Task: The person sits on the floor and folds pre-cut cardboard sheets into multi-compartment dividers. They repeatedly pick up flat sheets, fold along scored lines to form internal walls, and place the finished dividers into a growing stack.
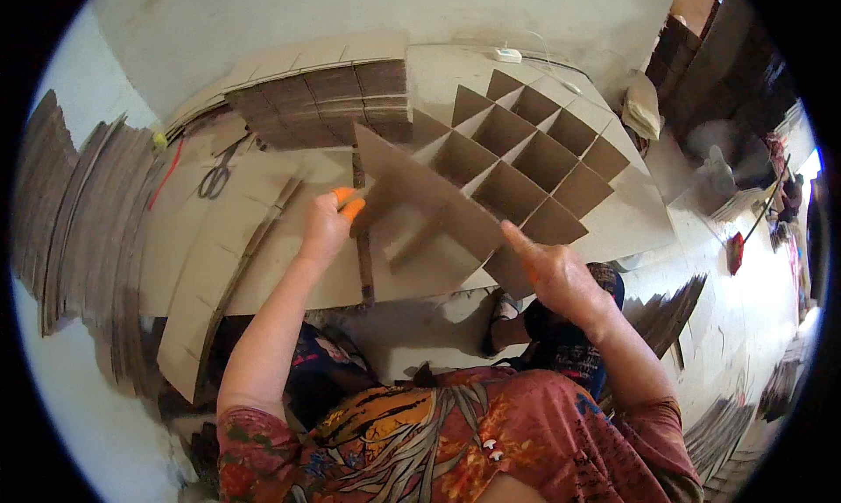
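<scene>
A cardboard divider grid (499, 166) of interlocked strips with square cells stands tilted on the work surface in front of me. Its nearest strip (420, 192) slants from upper left to lower right and is slightly blurred. My left hand (328, 223), with orange covers on the fingertips, pinches the left end of this near part. At the lower right corner, my right hand (561, 280) grips the grid's edge, its index finger stretched along the cardboard; its other fingers are partly hidden.
A stack of flat cardboard pieces (320, 96) stands at the back. Scissors (215, 181) and slotted strips (232, 267) lie to the left, beside upright cardboard bundles (109, 232). A white power socket (507, 55) sits behind the grid. Further right are a fan (718, 170) and more cardboard (670, 319).
</scene>
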{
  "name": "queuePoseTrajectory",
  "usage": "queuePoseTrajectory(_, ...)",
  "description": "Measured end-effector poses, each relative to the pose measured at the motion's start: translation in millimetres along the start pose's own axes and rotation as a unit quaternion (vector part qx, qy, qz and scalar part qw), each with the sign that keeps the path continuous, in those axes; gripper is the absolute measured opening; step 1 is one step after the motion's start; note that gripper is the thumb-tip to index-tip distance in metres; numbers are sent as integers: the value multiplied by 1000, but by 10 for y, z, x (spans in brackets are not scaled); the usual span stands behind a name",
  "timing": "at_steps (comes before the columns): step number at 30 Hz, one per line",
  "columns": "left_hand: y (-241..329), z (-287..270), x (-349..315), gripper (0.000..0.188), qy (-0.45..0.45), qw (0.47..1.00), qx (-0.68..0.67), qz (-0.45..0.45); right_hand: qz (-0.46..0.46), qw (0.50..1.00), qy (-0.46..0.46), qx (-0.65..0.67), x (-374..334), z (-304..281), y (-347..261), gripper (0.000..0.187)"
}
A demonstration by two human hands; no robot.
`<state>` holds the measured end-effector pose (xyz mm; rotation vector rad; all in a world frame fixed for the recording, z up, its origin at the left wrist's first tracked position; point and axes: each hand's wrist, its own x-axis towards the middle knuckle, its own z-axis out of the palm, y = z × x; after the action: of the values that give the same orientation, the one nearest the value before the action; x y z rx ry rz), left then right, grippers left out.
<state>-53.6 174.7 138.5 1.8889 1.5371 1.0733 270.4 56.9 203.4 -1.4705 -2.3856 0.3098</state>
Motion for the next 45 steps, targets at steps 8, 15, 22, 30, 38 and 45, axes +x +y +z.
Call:
queuePoseTrajectory(8, -181, 137, -73, 46, 40, 985, -165, 3, -4, 990, 128, -63, 59, 87, 124, 64)
queuePoseTrajectory(15, 225, 171, -496, 54, -31, 975, -209, -74, 319, 898, 224, 204, 92, 419, 919, 63)
queuePoseTrajectory(22, 1036, 972, -821, 73, -238, 928, -285, 31, 229, 935, 36, 268, 224, 565, 264, 103)
queuePoseTrajectory(30, 871, 1355, -1325, 64, -268, 922, -275, 61, 241, 827, 216, 459, -588, 228, 530, 50)
queuePoseTrajectory(38, -483, 1484, -1840, 35, -268, 956, -48, 111, 308, 824, 470, 80, -1870, -977, 379, 49)
queuePoseTrajectory(45, -353, 1573, -1829, 31, -381, 922, -42, 60, 591, 691, 297, -290, -3058, -830, 1036, 62)
